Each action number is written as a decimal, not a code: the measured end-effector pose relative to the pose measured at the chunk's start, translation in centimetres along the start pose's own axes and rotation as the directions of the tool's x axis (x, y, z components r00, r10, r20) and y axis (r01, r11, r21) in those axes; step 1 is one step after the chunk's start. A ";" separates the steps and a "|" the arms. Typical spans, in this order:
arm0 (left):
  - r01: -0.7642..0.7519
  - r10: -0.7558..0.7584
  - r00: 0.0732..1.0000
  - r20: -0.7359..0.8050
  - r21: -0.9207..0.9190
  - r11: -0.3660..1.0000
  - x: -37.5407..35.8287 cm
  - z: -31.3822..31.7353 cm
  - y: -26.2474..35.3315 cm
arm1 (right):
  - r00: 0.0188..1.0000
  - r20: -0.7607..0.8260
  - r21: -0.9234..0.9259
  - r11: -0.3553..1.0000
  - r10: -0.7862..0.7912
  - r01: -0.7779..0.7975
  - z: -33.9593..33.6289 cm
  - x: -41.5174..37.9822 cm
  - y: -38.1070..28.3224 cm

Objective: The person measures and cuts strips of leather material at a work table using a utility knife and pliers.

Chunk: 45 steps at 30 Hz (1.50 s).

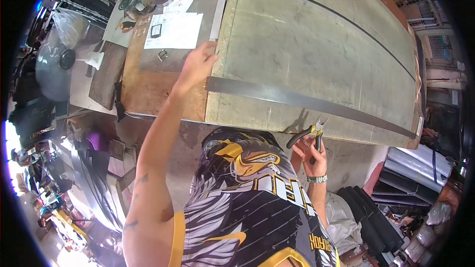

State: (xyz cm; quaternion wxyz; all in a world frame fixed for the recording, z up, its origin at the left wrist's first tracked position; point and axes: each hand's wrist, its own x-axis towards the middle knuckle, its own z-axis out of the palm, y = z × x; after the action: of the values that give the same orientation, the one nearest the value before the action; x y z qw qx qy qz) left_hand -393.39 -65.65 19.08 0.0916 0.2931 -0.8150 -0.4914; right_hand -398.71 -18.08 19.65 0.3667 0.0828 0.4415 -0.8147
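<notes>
My right hand (315,158) grips pliers (314,133) with black and yellow handles at the table's front edge. Their handles are spread and the metal jaws point away from me. My left hand (200,63) is over the left border of the greenish work surface (307,54), its fingers curled together; anything between them is too small to make out. A long, flat dark strip (292,96) lies across that surface, from just below my left hand to the far right corner. Beyond my left fingers is a pale narrow strip (217,17).
Left of the work surface, a printed paper sheet (183,30) and a small metal buckle-like piece (162,55) lie on the wooden table part (163,86). A fan (62,59) stands at the left. Rolls of material (413,168) are stacked low on the right.
</notes>
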 end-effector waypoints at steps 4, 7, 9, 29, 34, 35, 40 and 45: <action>0.071 -0.083 0.993 -0.087 -0.137 0.988 -6.9 0.2 -3.2 | 0.995 0.091 -0.009 0.999 0.051 -0.050 1.6 0.3 0.4; -0.012 -0.126 0.959 -0.254 -0.480 0.877 -10.1 3.5 -6.1 | 0.984 0.102 -0.082 0.987 0.147 -0.139 4.7 0.9 0.1; -0.025 -0.148 0.942 -0.301 -0.504 0.863 -11.1 4.9 -6.4 | 0.974 0.090 -0.220 0.958 0.207 -0.183 6.2 1.6 0.5; -0.285 0.295 0.856 -0.424 0.089 0.954 -11.5 6.7 -6.9 | 0.774 0.601 -0.762 0.150 -0.200 0.630 18.5 6.8 6.0; -0.280 0.277 0.861 -0.428 0.056 0.958 -11.6 6.4 -6.5 | 0.711 0.669 -0.722 0.040 -0.215 0.691 21.0 8.4 8.7; -0.241 0.235 0.872 -0.430 0.041 0.970 -11.7 6.5 -6.6 | 0.699 0.685 -0.717 -0.017 -0.204 0.697 20.8 9.1 9.6; -0.258 0.238 0.871 -0.429 0.013 0.966 -11.5 6.8 -7.3 | 0.810 0.587 -0.798 -0.178 -0.009 0.576 19.0 12.2 11.9; -0.256 0.229 0.850 -0.475 0.008 0.967 -11.6 6.4 -6.4 | 0.727 0.663 -0.740 -0.012 -0.181 0.672 22.4 9.7 7.9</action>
State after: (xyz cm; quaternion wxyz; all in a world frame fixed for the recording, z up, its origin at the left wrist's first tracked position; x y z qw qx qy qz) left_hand -384.31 -56.54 11.99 0.3565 0.2959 -0.7844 -0.4124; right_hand -396.13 -43.37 23.35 0.1285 -0.4742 0.7734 -0.4006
